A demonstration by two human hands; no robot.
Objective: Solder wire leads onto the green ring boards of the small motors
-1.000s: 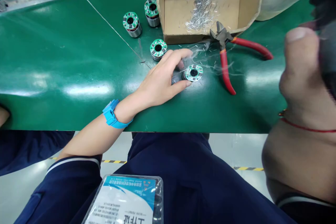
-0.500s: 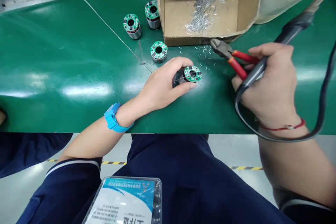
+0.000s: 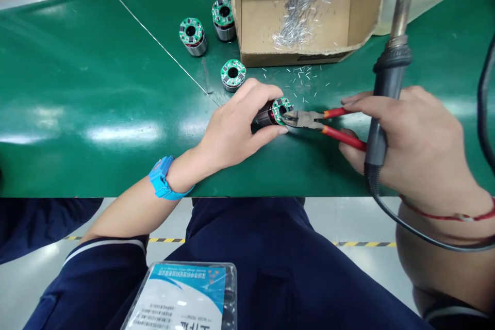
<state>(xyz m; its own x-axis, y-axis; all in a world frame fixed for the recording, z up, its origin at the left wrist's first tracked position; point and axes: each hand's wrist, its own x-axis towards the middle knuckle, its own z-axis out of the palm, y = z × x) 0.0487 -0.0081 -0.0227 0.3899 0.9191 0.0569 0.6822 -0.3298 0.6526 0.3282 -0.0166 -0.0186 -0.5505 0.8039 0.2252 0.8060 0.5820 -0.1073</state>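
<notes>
Step in hand: By the look of it, work on the board end of a small motor stator (image 3: 277,112), with the diagonal cutters (image 3: 303,119) brought up to its round green circuit board; this looks like trimming or nipping.
Next move: As a judgement, it calls for a steady left grip, a careful squeeze of the red handles, and the iron's tip kept clear.
Stator in work: Near the middle of the green tabletop (image 3: 96,82), short of its near edge, tilted, board facing right.
Left hand: Closed around the stator (image 3: 240,126), palm down, thumb on the near side and forefinger on the far side; the forearm, wearing a blue wrist strap (image 3: 165,178), crosses the near edge.
Right hand: Holding two tools (image 3: 425,144); fingers and thumb straddle the slightly spread cutter handles, while a soldering iron (image 3: 389,82) lies across the grip, tip toward the far edge.
Cutter tips: Over the board's right side; exact contact is too small to tell.
Thin wire: A silvery line (image 3: 147,32) slanting from the tabletop's far edge to the left hand.
Other stators: Three (image 3: 193,36) (image 3: 224,19) (image 3: 233,75), upright, left of the cardboard box (image 3: 270,59).
Metal clippings: Heaped inside the box (image 3: 294,23), others scattered before its front edge.
</notes>
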